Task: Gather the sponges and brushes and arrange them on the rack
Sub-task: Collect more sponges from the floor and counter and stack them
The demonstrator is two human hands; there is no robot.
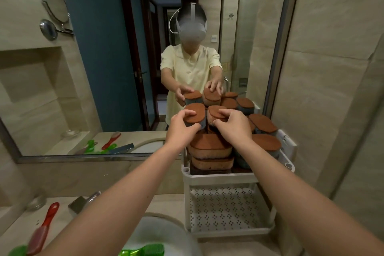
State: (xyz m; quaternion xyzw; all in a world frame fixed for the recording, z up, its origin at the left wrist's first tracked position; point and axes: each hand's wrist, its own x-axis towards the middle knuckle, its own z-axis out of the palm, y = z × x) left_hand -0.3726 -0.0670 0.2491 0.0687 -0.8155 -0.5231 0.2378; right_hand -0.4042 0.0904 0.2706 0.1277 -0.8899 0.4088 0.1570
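Up on the top tier of the rack [220, 177], my left grip [182, 125] is curled round a brown-topped sponge [196, 114], thumb on the near side and fingers over the top. My right grip [233, 124] pinches the neighbouring sponge [215, 112] the same way, and the two sponges touch side by side. Both rest on the crest of the sponge pile [209, 147] that fills this tier. More sponges stand behind and to the right, doubled in the mirror [124, 68].

Beneath them is the perforated lower shelf [226, 208]. I judge the sponges nearly settled and the brushes not yet gathered. A red brush [43, 233] lies on the table [170, 203], low and well to the left of both grips, its long axis running away from me with the handle loop at the far end. A green brush [143, 251] shows only partly at the bottom edge. My left grip is the nearer to both.
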